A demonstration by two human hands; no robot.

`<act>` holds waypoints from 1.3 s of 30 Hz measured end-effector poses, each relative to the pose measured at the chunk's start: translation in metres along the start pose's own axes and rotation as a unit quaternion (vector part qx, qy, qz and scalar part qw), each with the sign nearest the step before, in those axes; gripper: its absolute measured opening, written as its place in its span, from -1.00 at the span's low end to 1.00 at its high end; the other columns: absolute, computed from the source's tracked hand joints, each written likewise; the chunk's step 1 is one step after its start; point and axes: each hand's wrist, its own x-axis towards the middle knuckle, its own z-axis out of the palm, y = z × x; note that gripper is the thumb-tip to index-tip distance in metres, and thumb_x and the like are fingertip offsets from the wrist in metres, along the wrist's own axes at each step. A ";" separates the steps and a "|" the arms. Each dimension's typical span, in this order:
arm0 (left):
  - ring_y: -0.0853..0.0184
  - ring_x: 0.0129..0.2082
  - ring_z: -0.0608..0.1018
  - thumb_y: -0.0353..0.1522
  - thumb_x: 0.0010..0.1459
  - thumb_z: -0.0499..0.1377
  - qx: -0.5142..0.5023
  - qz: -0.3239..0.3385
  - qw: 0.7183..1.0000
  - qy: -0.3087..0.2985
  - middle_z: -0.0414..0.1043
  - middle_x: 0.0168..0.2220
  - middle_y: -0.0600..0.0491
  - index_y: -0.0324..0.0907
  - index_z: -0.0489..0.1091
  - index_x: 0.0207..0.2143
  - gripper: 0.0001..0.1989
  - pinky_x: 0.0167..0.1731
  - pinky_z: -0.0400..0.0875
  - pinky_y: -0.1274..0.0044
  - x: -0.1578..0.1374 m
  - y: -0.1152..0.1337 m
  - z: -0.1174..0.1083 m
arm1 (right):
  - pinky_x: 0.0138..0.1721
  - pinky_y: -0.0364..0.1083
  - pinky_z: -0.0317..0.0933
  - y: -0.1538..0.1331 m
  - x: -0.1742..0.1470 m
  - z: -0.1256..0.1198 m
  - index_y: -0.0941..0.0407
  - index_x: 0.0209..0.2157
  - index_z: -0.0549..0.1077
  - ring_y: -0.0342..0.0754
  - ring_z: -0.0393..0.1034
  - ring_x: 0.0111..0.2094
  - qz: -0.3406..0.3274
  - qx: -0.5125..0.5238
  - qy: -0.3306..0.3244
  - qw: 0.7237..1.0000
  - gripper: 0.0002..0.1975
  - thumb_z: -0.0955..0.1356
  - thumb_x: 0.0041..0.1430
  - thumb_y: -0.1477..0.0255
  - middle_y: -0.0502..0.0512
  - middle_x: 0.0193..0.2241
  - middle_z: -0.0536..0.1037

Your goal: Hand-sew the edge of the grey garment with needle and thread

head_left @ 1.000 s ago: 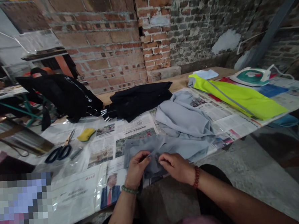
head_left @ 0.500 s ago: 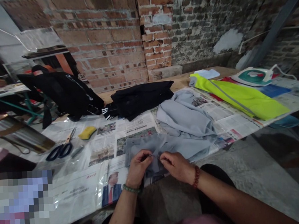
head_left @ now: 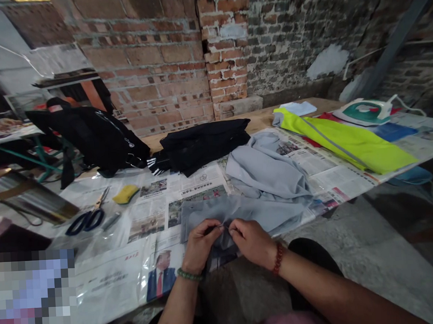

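Note:
Grey cloth [head_left: 271, 171] lies partly bunched on the newspaper-covered table, and its thin, sheer-looking near part spreads to the front edge. My left hand [head_left: 202, 242], with a green bead bracelet at the wrist, pinches this near part between thumb and forefinger. My right hand [head_left: 252, 240], wearing a red bead bracelet, pinches close beside it. The fingertips of both hands almost meet. Anything small between the right fingertips, such as a needle or thread, is too fine to make out.
Scissors [head_left: 90, 218] and a yellow sponge [head_left: 125, 194] lie left, near a steel flask [head_left: 31, 196]. Behind are a black bag [head_left: 95, 139] and folded black cloth [head_left: 208, 143]. On the right lie a neon-yellow garment [head_left: 349, 140] and an iron [head_left: 364, 111].
My right hand has moved slightly left, bringing its fingertips nearer to those of my left hand. The left hand keeps its pinch, and the cloth lies nearly as before.

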 end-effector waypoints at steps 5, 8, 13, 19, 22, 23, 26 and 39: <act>0.38 -0.50 0.40 -0.30 -0.18 0.25 -0.007 -0.021 1.000 -0.006 0.41 -0.55 0.11 -0.19 0.47 -0.51 -0.85 -0.47 0.28 0.59 0.000 0.002 0.000 | -0.45 -0.20 0.04 -0.003 0.005 0.005 0.11 -0.43 0.39 -0.14 0.31 -0.49 0.028 0.000 0.009 1.000 -0.84 0.20 0.10 0.49 0.02 -0.56 0.45; 0.37 -0.48 0.41 -0.30 -0.17 0.24 -0.006 -0.021 0.999 -0.035 0.43 -0.53 0.10 -0.19 0.47 -0.51 -0.86 -0.44 0.29 0.58 -0.001 0.004 0.001 | -0.47 -0.20 0.04 -0.005 0.009 0.009 0.12 -0.48 0.36 -0.15 0.29 -0.52 0.033 0.013 0.016 0.999 -0.84 0.19 0.09 0.51 0.02 -0.58 0.43; 0.36 -0.48 0.41 -0.29 -0.16 0.23 -0.005 -0.011 1.000 -0.018 0.43 -0.52 0.10 -0.17 0.47 -0.48 -0.84 -0.46 0.31 0.58 -0.002 0.002 0.001 | -0.47 -0.20 0.07 -0.006 0.004 -0.003 0.12 -0.35 0.33 -0.14 0.33 -0.50 0.036 0.035 -0.003 0.999 -0.90 0.23 0.05 0.52 0.01 -0.56 0.46; 0.38 -0.48 0.40 -0.29 -0.14 0.24 -0.022 -0.008 1.000 -0.019 0.42 -0.51 0.09 -0.19 0.45 -0.48 -0.84 -0.48 0.29 0.59 -0.001 -0.002 0.002 | -0.23 -0.12 0.11 -0.002 0.028 -0.049 0.14 -0.33 0.43 -0.05 0.34 -0.26 -0.049 -0.120 0.095 0.987 -0.81 0.20 0.11 0.47 0.16 -0.34 0.49; 0.38 -0.47 0.39 -0.28 -0.12 0.23 -0.015 -0.002 1.000 -0.020 0.41 -0.51 0.10 -0.18 0.44 -0.48 -0.84 -0.47 0.28 0.59 0.000 -0.003 0.002 | -0.16 -0.12 0.11 0.000 0.054 -0.051 0.12 -0.39 0.50 -0.06 0.34 -0.22 -0.084 -0.095 0.022 0.992 -0.81 0.24 0.05 0.49 0.11 -0.32 0.51; 0.37 -0.46 0.39 -0.28 -0.11 0.23 -0.010 0.004 1.000 -0.020 0.41 -0.50 0.09 -0.18 0.44 -0.47 -0.85 -0.46 0.28 0.59 0.000 -0.003 0.001 | -0.19 -0.13 0.13 0.001 0.060 -0.047 0.11 -0.41 0.52 -0.07 0.36 -0.25 -0.080 -0.069 -0.026 0.994 -0.81 0.25 0.04 0.48 0.08 -0.35 0.53; 0.35 -0.42 0.40 -0.28 -0.11 0.22 0.008 0.024 1.000 -0.014 0.42 -0.47 0.09 -0.17 0.44 -0.47 -0.85 -0.41 0.29 0.57 0.001 -0.004 0.001 | -0.31 -0.17 0.17 0.004 0.067 -0.035 0.14 -0.40 0.55 -0.10 0.40 -0.36 -0.039 0.031 -0.138 0.989 -0.80 0.28 0.00 0.44 0.03 -0.44 0.55; 0.36 -0.44 0.42 -0.29 -0.14 0.23 -0.018 -0.004 1.000 -0.004 0.44 -0.48 0.10 -0.18 0.45 -0.44 -0.83 -0.42 0.29 0.58 0.003 -0.003 0.005 | -0.44 -0.22 0.09 0.012 0.058 -0.020 0.17 -0.55 0.42 -0.24 0.23 -0.55 0.061 0.281 -0.127 0.949 -0.95 0.32 -0.10 0.50 -0.09 -0.61 0.41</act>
